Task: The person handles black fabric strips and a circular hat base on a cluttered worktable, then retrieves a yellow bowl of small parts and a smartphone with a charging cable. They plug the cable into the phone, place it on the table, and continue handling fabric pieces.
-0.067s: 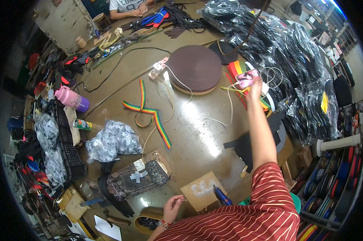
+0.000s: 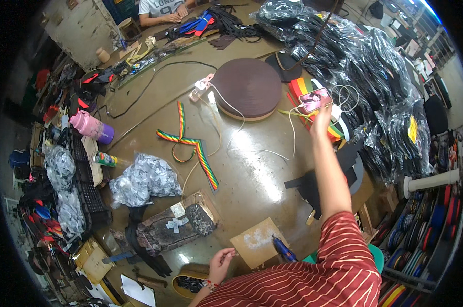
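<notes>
Near edge of worktop [image 2: 272, 169]: left hand [image 2: 221, 264] hangs just over the edge, fingers curled loosely inward, thumb toward fingertips. Could be pinching sth small, can't tell; no object shows in it. Just beside it, a tan cardboard square [image 2: 257, 242] lies flat w/ a whitish smear, prob. a pad to keep glue off the surface. A blue-handled tool [image 2: 284, 251] rests on its right corner, tip pointing in toward the card, handle toward the body, so it's quick to grab.

Left of that, a camo-patterned pouch piece [image 2: 172, 228] lies flat near the front-left corner, long axis running left-right, w/ a clear bag of small parts [image 2: 144, 179] just behind it.

Mid-worktop: striped red-yellow-green webbing [image 2: 190, 143] is laid out in a loose zigzag, its longest run slanting toward the near right.

Far right: right arm fully stretched, right hand [image 2: 321, 113] up against a pink phone [image 2: 316, 99], fingers closed on its near edge. Phone sits atop the stack of striped webbing rolls [image 2: 300, 87] near the right edge, screen up, long axis roughly left-right, tilted slightly up at the right. White cable [image 2: 293, 128] trails from there. Big brown tape roll [image 2: 246, 87] lies flat just left of it.
</notes>
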`<move>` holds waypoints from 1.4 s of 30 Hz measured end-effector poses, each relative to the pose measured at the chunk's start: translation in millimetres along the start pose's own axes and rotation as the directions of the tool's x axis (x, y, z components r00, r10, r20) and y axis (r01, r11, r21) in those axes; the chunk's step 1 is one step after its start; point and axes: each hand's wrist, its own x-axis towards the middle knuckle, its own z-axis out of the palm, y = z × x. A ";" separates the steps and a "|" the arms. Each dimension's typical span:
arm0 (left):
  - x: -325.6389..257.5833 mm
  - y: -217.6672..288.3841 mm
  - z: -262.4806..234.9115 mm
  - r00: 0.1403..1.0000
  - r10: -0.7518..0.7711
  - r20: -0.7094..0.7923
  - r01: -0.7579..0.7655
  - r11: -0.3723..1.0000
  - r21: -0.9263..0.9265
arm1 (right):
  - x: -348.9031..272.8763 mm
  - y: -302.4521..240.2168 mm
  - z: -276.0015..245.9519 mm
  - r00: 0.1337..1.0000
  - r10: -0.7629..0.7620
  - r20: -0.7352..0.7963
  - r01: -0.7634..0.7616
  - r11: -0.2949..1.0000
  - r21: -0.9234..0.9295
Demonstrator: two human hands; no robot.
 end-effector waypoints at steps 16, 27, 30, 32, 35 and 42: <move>-151.4 307.6 83.8 -0.024 0.683 0.730 -0.354 0.677 -0.645 | -369.1 -209.7 -86.6 0.229 0.094 0.969 0.124 0.984 -0.125; -277.6 171.9 0.3 -0.169 0.713 0.680 -0.239 0.640 -0.730 | -523.9 -211.6 -134.8 -0.109 0.129 0.986 0.428 0.901 -0.070; -309.3 136.6 -41.1 -0.184 0.726 0.663 -0.230 0.624 -0.747 | -521.6 -201.3 -132.1 0.158 0.255 0.954 0.472 0.829 -0.299; -326.8 116.7 -64.8 -0.185 0.740 0.647 -0.241 0.604 -0.760 | -498.3 -194.3 -124.6 0.326 0.433 0.840 0.294 0.798 -0.526; -333.7 104.9 -80.8 -0.220 0.726 0.652 -0.259 0.601 -0.756 | -437.7 -185.6 -108.9 0.489 0.356 0.797 0.448 0.681 -0.579; -169.3 161.8 -11.5 -0.134 0.147 0.980 -0.745 0.638 -0.198 | -326.3 -176.7 -117.9 0.630 0.279 0.725 0.394 0.689 -0.608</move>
